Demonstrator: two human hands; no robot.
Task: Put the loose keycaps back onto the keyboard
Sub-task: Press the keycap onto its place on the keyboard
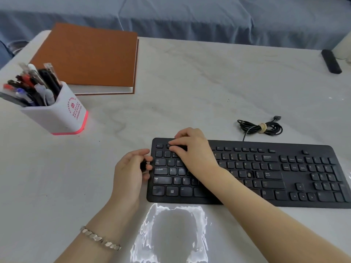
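A black keyboard (pixel 266 177) lies on the white marbled table (pixel 190 92), right of centre. My left hand (pixel 131 171) hovers just off the keyboard's left edge, fingers curled round small black keycaps (pixel 143 165). My right hand (pixel 191 149) lies over the upper left keys, its fingertips pressing down on the function row and number row near a dark keycap (pixel 180 148). One socket near the L key (pixel 249 174) shows pale, with no cap on it. The keys under my right palm are hidden.
The keyboard's coiled black cable (pixel 262 128) lies behind it. A white pen holder (pixel 57 114) full of pens stands at the left, an orange-brown notebook (pixel 89 57) behind it. A black remote-like bar (pixel 331 61) sits far right. A bright glare patch (pixel 171 234) marks the near table.
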